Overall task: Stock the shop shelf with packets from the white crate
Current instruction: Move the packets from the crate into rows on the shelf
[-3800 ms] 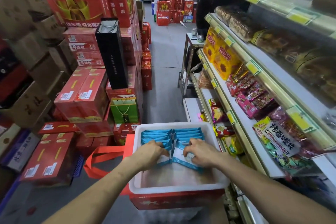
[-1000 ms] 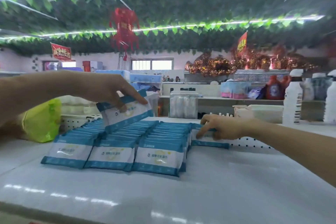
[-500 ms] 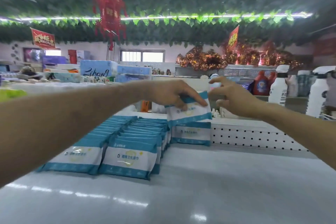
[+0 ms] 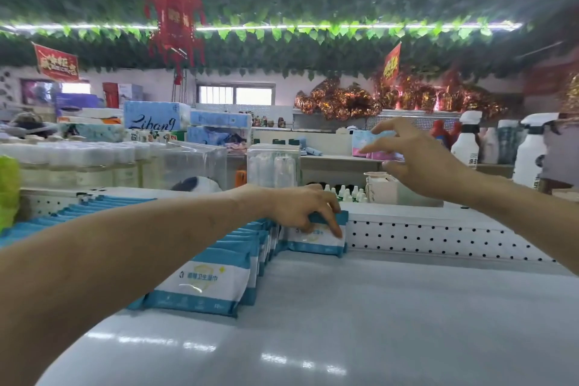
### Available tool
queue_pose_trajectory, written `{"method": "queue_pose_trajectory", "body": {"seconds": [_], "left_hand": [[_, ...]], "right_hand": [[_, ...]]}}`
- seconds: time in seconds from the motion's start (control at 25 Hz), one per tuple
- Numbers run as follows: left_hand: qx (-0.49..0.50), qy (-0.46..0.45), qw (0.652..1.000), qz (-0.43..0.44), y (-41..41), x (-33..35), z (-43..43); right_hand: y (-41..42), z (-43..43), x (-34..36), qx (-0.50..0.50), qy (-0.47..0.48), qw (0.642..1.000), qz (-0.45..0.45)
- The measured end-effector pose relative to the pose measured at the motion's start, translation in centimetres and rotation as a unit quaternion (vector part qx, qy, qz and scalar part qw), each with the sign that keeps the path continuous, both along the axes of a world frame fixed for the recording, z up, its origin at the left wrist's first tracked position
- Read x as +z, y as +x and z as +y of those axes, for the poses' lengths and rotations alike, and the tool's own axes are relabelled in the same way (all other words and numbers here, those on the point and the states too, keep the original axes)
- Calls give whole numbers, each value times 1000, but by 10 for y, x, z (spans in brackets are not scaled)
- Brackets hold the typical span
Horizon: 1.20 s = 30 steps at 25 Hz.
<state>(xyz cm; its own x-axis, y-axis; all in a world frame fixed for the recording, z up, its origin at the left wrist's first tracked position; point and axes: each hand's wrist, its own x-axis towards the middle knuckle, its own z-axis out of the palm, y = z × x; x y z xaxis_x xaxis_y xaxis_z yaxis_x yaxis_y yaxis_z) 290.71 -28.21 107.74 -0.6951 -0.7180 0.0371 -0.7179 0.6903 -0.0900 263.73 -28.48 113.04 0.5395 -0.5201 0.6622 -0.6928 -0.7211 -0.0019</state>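
Note:
Rows of blue-and-white wipe packets lie overlapping on the white top shelf. At the back of a new row to their right, one packet leans against the perforated back rail. My left hand grips that packet from above, fingers curled over its top edge and front. My right hand hovers in the air above and to the right, fingers spread and holding nothing. The white crate is out of view.
Beyond the rail stand clear plastic boxes, small dropper bottles and white spray bottles. A green bag sits at the far left edge. Tissue packs are stacked further back.
My left hand has lowered its packet onto the shelf in the new row by the back rail. My right hand has let go and lifted away to the right.

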Motion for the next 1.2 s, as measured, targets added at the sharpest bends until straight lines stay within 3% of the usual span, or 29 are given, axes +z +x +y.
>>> {"method": "queue_pose_trajectory", "body": {"seconds": [0.28,0.48,0.68,0.88,1.0,1.08,1.2], "left_hand": [[57,-38,992,109,65,28,51],[242,-112,946,184,211,44,190],[465,-133,863,150,356,17,402],[624,-100,767,106,428,-43,611],[702,-70,701,100,441,-97,714],[740,-50,662,110,442,-146,761],[796,13,585,151,437,-247,827]], "right_hand": [[69,28,-5,41,26,999,24],[229,75,-7,158,56,984,64],[440,195,-36,338,76,925,155],[595,358,-96,478,87,843,229],[657,457,-149,549,103,785,266],[682,509,-196,567,116,765,283],[704,575,-295,583,180,722,327]]}}
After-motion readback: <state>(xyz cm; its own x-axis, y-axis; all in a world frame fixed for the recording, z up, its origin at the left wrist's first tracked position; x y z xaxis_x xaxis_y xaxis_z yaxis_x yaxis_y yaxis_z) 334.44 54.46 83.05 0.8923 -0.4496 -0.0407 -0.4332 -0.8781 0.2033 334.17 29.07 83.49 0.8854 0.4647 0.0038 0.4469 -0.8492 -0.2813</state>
